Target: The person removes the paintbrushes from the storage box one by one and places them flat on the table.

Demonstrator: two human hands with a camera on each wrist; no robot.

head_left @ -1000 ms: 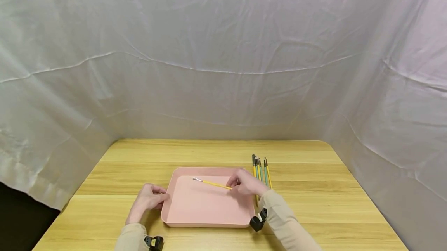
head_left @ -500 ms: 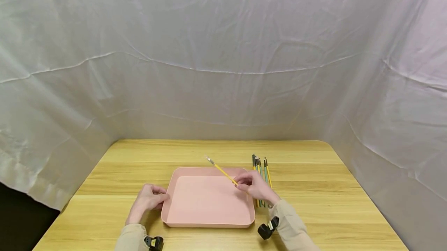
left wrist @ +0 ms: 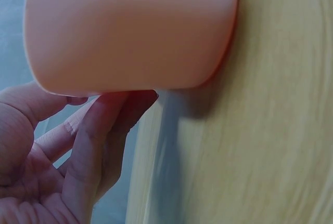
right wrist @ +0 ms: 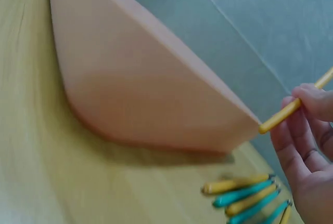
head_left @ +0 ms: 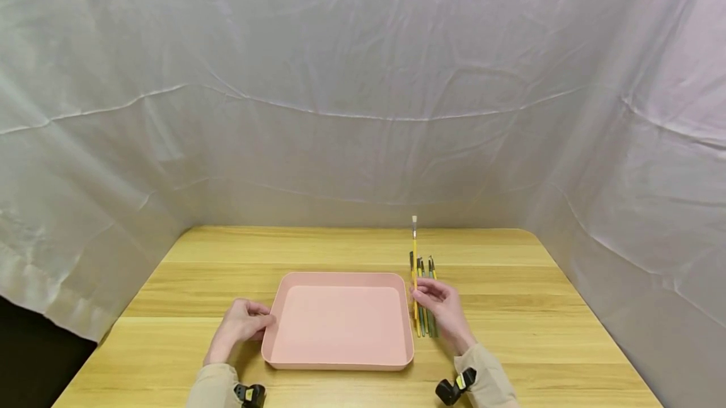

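Observation:
A shallow pink tray (head_left: 340, 326) lies on the wooden table. At its left side my left hand (head_left: 241, 326) grips the rim between thumb and fingers; in the left wrist view the fingers (left wrist: 86, 151) reach the tray's edge. My right hand (head_left: 445, 313) pinches a yellow-handled paintbrush (head_left: 414, 250), pale bristles pointing away from me, just past the tray's right edge. In the right wrist view, the brush's handle end (right wrist: 283, 116) sticks out of the pinch. Below it several yellow and green paintbrushes (right wrist: 250, 203) lie side by side on the table, partly hidden by the hand.
Wood-grain table (head_left: 539, 320) surface extends around the tray on all sides. Grey-white cloth (head_left: 363, 162) hangs behind the table and along both sides. A black camera (head_left: 452, 388) sits on the right wrist, another black camera (head_left: 250, 395) on the left.
My right hand has lifted the yellow paintbrush from over the tray to the right, above the other brushes. The brush has turned from pointing left to pointing away. The left hand and tray stayed still.

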